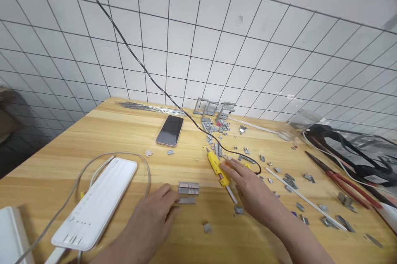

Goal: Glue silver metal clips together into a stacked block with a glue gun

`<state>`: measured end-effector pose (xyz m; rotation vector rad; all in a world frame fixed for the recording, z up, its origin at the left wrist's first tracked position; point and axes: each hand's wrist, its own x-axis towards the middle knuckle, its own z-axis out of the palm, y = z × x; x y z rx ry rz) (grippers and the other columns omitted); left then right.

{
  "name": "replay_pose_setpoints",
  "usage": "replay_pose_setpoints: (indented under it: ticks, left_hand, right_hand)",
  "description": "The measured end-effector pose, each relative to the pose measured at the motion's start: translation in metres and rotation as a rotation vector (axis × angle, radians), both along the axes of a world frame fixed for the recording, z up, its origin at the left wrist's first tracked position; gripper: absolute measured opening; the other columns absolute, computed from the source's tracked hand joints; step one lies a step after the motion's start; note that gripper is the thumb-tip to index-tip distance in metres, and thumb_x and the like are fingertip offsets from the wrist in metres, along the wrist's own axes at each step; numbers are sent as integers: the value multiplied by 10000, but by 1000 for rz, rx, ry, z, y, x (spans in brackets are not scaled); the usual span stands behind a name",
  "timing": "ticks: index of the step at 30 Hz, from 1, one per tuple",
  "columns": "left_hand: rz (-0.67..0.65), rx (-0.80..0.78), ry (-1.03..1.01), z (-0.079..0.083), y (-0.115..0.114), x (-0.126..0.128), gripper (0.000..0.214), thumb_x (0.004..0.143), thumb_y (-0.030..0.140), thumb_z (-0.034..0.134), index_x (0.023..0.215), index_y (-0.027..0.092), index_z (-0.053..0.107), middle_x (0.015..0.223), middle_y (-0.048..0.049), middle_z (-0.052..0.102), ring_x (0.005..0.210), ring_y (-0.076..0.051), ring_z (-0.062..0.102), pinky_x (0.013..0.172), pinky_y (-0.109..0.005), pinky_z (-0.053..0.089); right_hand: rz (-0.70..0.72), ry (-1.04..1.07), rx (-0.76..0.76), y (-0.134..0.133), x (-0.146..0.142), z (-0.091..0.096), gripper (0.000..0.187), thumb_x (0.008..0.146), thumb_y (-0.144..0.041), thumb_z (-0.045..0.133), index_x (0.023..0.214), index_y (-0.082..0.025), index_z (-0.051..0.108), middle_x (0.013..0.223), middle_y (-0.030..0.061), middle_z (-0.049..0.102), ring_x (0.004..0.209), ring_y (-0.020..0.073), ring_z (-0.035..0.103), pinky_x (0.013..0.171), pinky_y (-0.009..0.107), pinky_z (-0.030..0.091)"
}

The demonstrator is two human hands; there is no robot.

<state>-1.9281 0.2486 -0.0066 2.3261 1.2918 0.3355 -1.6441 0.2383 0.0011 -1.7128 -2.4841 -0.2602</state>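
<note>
My left hand (156, 212) rests on the wooden table (124, 140), fingers loosely curled, its fingertips touching a small stack of flat grey metal pieces (187, 192). My right hand (248, 185) reaches over a yellow glue gun (218, 167) that lies on the table; the fingers are stretched out and touch its handle, not closed round it. A black cord (173, 98) runs from the gun up across the tiled wall.
A dark phone (170, 130) lies at the centre back. A white power bank (96, 203) with a grey cable sits at the left. Several small metal bits (217, 125) are scattered about. White glue sticks (305, 198), red-handled pliers (344, 181) and black cables (350, 148) lie at the right.
</note>
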Motion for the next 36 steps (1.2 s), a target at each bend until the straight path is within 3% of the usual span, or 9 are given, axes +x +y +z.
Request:
replay_pose_setpoints:
  ticks: [4, 11, 14, 17, 21, 24, 27, 31, 36]
  left_hand:
    - [-13, 3, -31, -3, 1, -2, 226, 888, 117, 383, 826, 196, 585, 828, -20, 567, 739, -168, 579, 659, -287, 443]
    - [-43, -15, -62, -5, 0, -2, 240, 920, 168, 362, 834, 203, 583, 814, -17, 547, 722, -163, 566, 634, -278, 427]
    - [-44, -5, -78, -6, 0, -2, 227, 915, 164, 371, 809, 202, 569, 809, -13, 543, 704, -157, 560, 619, -273, 413]
    - [-37, 2, -105, -7, 1, -2, 211, 895, 140, 378, 819, 204, 564, 809, -14, 545, 713, -162, 559, 620, -276, 408]
    - [-27, -36, -120, -7, 2, -1, 196, 890, 148, 386, 855, 205, 571, 819, -20, 548, 734, -174, 557, 630, -282, 415]
    - [-17, -70, -126, -7, 3, -1, 193, 882, 149, 393, 861, 208, 575, 827, -19, 549, 732, -173, 554, 629, -281, 420]
    - [-11, -86, -118, -7, 3, 0, 191, 878, 152, 401, 887, 214, 581, 836, -19, 551, 741, -176, 559, 632, -282, 425]
    - [-12, -77, -109, -9, 4, 0, 177, 881, 167, 411, 882, 220, 580, 851, -18, 565, 754, -177, 575, 642, -284, 432]
    - [-17, -83, -115, -10, 5, -1, 183, 889, 175, 412, 888, 225, 589, 857, -14, 577, 760, -172, 587, 644, -278, 439]
  right_hand:
    - [34, -10, 30, 9, -1, -5, 520, 806, -22, 399, 1309, -101, 508, 1294, 187, 573, 1190, 316, 523, 944, 503, 477]
    - [24, 46, 78, 17, 2, -14, 595, 701, 4, 431, 1280, -104, 520, 1174, 139, 634, 1060, 289, 552, 879, 443, 472]
    - [24, 63, 130, 18, 4, -16, 512, 715, -38, 464, 1217, -84, 556, 1132, 152, 646, 1030, 296, 568, 856, 439, 473]
    - [2, 99, 238, 17, 4, -11, 335, 854, -184, 468, 1152, -94, 590, 1037, 156, 667, 943, 295, 602, 793, 438, 491]
    - [-23, 236, 302, 6, 3, 8, 325, 899, -263, 442, 1162, -138, 588, 1049, 133, 675, 938, 264, 634, 760, 382, 523]
    - [-56, 372, 160, -8, -2, 25, 339, 881, -233, 442, 1190, -187, 576, 1050, 87, 707, 875, 219, 680, 739, 323, 551]
    - [-77, 524, -47, -20, -6, 36, 346, 876, -254, 456, 1205, -247, 565, 964, 37, 740, 701, 177, 701, 578, 258, 558]
    - [-80, 683, -173, -26, -9, 37, 406, 851, -286, 523, 1256, -289, 485, 762, -26, 716, 555, 143, 653, 506, 231, 535]
    - [-174, 775, -271, -29, -15, 34, 455, 794, -283, 586, 1238, -315, 494, 715, -55, 682, 571, 136, 629, 542, 244, 505]
